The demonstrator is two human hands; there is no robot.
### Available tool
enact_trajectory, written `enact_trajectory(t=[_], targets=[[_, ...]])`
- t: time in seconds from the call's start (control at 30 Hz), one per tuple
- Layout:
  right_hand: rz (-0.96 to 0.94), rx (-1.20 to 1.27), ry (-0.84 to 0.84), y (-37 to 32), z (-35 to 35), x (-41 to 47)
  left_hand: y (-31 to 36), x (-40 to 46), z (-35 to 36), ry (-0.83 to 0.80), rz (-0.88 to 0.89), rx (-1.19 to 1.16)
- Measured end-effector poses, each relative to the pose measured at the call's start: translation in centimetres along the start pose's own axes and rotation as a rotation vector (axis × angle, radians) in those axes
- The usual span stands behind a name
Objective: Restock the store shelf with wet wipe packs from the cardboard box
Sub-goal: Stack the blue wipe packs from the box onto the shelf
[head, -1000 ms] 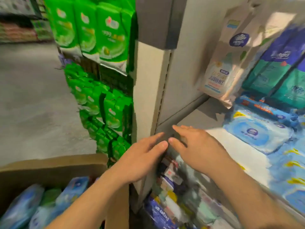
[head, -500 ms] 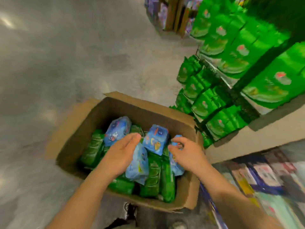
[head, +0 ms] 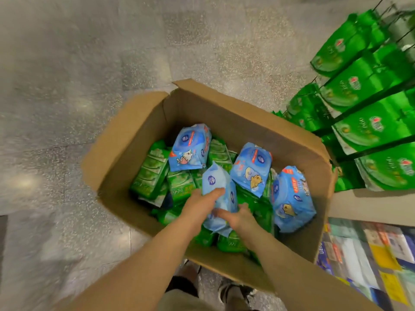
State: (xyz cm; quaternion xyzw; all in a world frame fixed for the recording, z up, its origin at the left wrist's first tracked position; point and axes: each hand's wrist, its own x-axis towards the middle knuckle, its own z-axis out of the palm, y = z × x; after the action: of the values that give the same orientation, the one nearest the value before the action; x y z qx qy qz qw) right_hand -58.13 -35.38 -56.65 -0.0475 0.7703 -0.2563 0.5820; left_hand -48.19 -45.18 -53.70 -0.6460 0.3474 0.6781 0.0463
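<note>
Hands [head: 203, 204] (both) clasp blue pack [head: 221, 194] among green packs [head: 179, 187].

packs [head: 250, 168] in box [head: 134, 140], shelf [head: 368, 122] right

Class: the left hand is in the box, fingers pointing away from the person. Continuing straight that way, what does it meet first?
The left hand already touches the light-blue wipe pack it holds; beyond that, probably the blue cartoon pack, though depth is unclear.

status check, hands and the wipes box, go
Left hand and right hand both gripping one light blue wet wipe pack inside the open brown cardboard box. Pack not yet lifted clear. Nothing blocking.
</note>
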Motion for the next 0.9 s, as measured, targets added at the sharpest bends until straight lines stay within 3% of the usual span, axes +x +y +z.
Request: enact_trajectory(t=[0.1, 0.2, 0.33, 0.47, 0.53, 0.7, 0.9], targets=[[0.029, -0.007, -0.043, 1.4, 0.4, 2.6, -0.8, 2.3, 1.3, -0.022, 0.059, -0.086], [-0.002, -0.02, -0.092, 0.8, 0.3, 2.2, -1.6, 4.2, 0.4, -0.016, 0.124, -0.02], [0.017, 0.249, -0.122, 0.2, -1.2, -0.4, -0.8, 2.9, -1.6, -0.097, 0.068, -0.04], [0.016, 0.408, 0.011, -0.5, -3.3, -2.5, -0.1, -0.8, -2.5, -0.205, 0.087, -0.071], [-0.01, 0.526, -0.047, -1.0, -4.6, -4.0, 0.3, -3.2, -2.3, -0.266, 0.129, -0.071], [-0.262, 0.747, -0.177, -3.5, -9.6, -10.1, 3.4, -9.4, 1.4, -0.482, 0.294, -0.104], [-0.491, 0.943, 0.054, -3.8, -17.5, -18.8, 8.6, -15.7, 8.9, -0.661, 0.403, 0.003]])
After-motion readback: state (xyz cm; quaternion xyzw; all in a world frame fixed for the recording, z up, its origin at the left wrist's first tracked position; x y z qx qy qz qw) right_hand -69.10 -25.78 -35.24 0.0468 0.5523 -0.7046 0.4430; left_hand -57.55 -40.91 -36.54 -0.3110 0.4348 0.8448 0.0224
